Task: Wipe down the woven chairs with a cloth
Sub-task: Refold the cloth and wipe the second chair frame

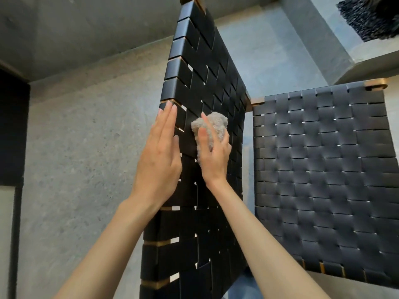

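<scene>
A black woven chair panel [200, 67] runs through the middle of the view from 12 o'clock down to 6 o'clock, its broad straps wrapped over a brown wooden frame that shows in the gaps along its 9 o'clock edge. The cloth [216, 123], a pale grey fluffy wad, lies bunched against this panel just above the centre. The right hand [216, 156] holds it there: its fingers [207, 123] and thumb are curled round the cloth, clamped on it, with the wad bulging out past them toward 12 o'clock. Just to the 9 o'clock side of that hand, the left hand [158, 156] lies flat along the panel's edge, its fingers [167, 117] straight and together, tips pointing to 12 o'clock and touching the straps; it holds nothing. Both bare forearms come up from 6 o'clock. At 3 to 4 o'clock a second woven surface [323, 169] faces the camera, with a wooden corner piece [375, 84] at its top; whether it belongs to the same chair or to another one cannot be told. Grey concrete [86, 137] fills the 9 o'clock side, and a dark shaggy object [371, 16] sits in the corner at 1 o'clock.
</scene>
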